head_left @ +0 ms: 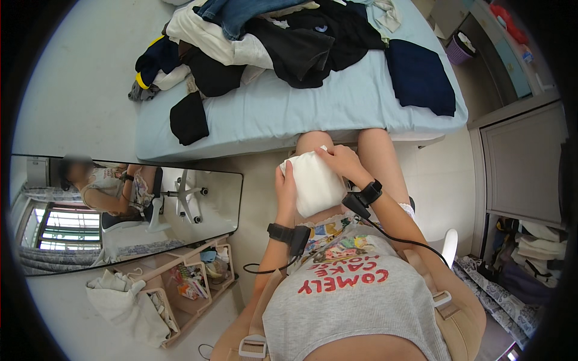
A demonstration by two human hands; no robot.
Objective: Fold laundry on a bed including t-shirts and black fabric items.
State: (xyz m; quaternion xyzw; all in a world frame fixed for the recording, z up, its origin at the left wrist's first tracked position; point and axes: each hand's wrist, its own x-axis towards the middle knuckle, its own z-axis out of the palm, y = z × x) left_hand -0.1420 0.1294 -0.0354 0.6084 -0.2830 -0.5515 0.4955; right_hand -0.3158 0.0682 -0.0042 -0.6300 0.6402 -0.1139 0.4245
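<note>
A folded white garment (313, 183) lies on my lap, in front of the bed. My left hand (285, 191) presses flat against its left edge, fingers together along the cloth. My right hand (341, 161) grips its top right corner with the fingers curled over the fold. Both wrists wear black bands with a cable. A folded dark blue garment (419, 76) lies alone on the right side of the light blue bed (313, 108).
A heap of unfolded clothes (259, 36), black, white and denim, covers the far side of the bed. A long mirror (126, 204) leans at the left, a wheeled cart (186, 283) with cloth below it. Shelves with folded fabric (530, 259) stand at the right.
</note>
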